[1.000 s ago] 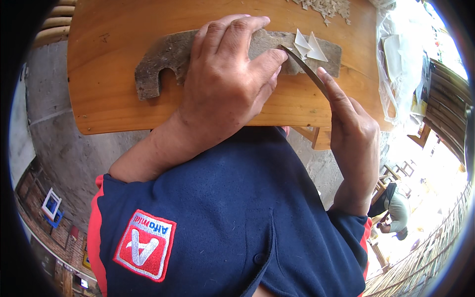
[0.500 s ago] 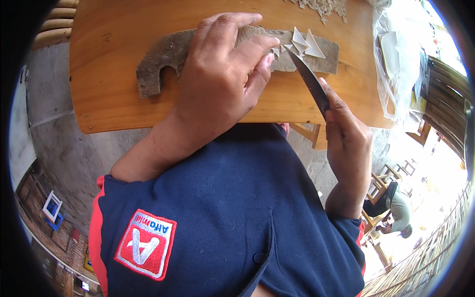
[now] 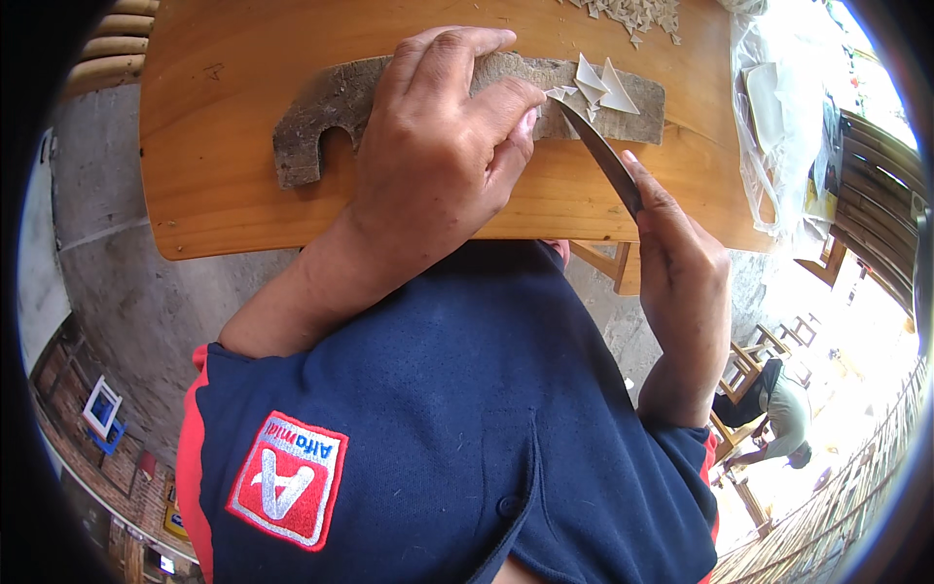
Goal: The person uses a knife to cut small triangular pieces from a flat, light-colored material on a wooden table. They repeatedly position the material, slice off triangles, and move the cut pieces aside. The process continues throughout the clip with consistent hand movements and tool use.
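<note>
A worn, greyish wooden board (image 3: 316,112) with a curved notch lies on the table before me. My left hand (image 3: 433,146) rests over its middle, thumb and index finger drawn together at the right; whatever they pinch is mostly hidden. My right hand (image 3: 686,258) grips a dark-bladed knife (image 3: 605,161), its tip on the board close to my left fingertips. Beside the tip are small white cut bits, and just right of them stand larger thin white triangular pieces (image 3: 617,94).
A heap of small white bits (image 3: 637,15) lies at the far edge of the wooden table (image 3: 224,209). Clear plastic bags (image 3: 764,146) holding white sheets sit on the right. Further off at right, a person (image 3: 783,414) bends down near wooden stools.
The knife and right hand have shifted slightly left, bringing the tip nearer my left fingertips. The board's left end has moved a little rightward.
</note>
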The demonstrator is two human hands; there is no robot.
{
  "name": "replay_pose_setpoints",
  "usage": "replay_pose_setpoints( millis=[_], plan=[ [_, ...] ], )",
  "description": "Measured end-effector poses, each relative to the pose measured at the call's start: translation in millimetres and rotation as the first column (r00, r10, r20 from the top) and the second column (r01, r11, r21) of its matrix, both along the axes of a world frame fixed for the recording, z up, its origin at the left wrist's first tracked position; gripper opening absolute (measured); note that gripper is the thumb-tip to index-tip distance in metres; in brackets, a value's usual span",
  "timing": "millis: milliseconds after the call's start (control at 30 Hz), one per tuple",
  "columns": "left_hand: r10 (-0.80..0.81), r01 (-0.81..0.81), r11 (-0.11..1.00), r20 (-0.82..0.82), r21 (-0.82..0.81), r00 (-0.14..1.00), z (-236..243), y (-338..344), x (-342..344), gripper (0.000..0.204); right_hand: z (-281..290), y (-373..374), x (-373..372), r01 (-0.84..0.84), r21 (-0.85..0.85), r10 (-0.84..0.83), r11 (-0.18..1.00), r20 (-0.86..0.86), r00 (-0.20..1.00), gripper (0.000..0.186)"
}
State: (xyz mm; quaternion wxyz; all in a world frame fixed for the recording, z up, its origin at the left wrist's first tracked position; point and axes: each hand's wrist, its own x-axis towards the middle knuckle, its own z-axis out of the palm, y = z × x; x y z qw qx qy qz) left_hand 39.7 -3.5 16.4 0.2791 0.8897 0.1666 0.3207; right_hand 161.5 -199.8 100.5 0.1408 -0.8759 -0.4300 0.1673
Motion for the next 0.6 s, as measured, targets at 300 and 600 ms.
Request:
replay_pose_setpoints(
  millis=[300, 600],
  plan=[
    [0.0, 0.0, 1.0, -0.008, -0.011, 1.0, 0.8, -2.0, 0.7, 0.02, -7.2, -2.8, 2.7, 0.008, 0.138, -0.011, 0.99, 0.018, 1.0, 0.051],
    [-0.037, 0.037, 0.999, -0.017, 0.003, 0.999, 0.9, 0.9, -1.5, 0.02, -9.8, -2.6, -5.4, 0.048, 0.13, -0.048, 0.99, -0.003, 0.999, 0.047]
  ],
)
